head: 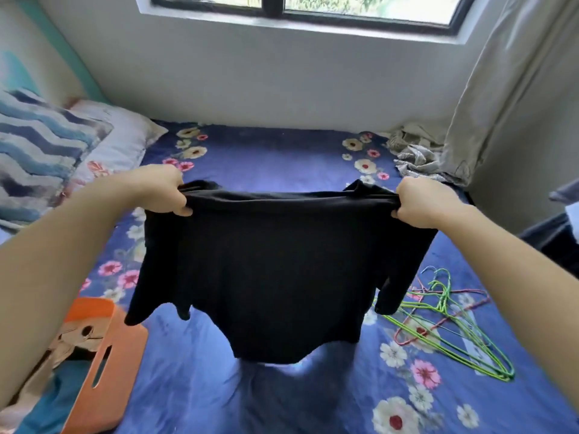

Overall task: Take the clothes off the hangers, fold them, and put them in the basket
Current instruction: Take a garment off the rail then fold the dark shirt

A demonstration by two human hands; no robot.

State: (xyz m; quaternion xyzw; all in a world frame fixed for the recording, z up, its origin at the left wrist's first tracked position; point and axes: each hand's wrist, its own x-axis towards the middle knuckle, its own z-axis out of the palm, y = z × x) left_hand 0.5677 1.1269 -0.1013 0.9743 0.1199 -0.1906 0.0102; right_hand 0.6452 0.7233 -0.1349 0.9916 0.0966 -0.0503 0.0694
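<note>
A black long-sleeved top of soft knit fabric (275,261) hangs spread out in the air above the bed, its top edge pulled into a taut line between both hands and both sleeves dangling at the sides. Its hem hangs just above the sheet; whether the two touch cannot be told. The cloth is so dark that seams and neckline are hard to make out.

The left hand (164,189) has its fingers curled tightly round the bunched fabric at one shoulder; the right hand (421,203) grips the other shoulder the same way.

Below lies the blue flower-printed bed sheet (266,158). At lower left stands an orange plastic basket with slotted handles (122,371), cut off by the frame edge, with tan and teal cloth inside that cannot be identified. To the right, a loose heap of green and pink wire hangers (448,324) rests on the sheet. A dark bundle (557,239) at the right edge is mostly out of view.
</note>
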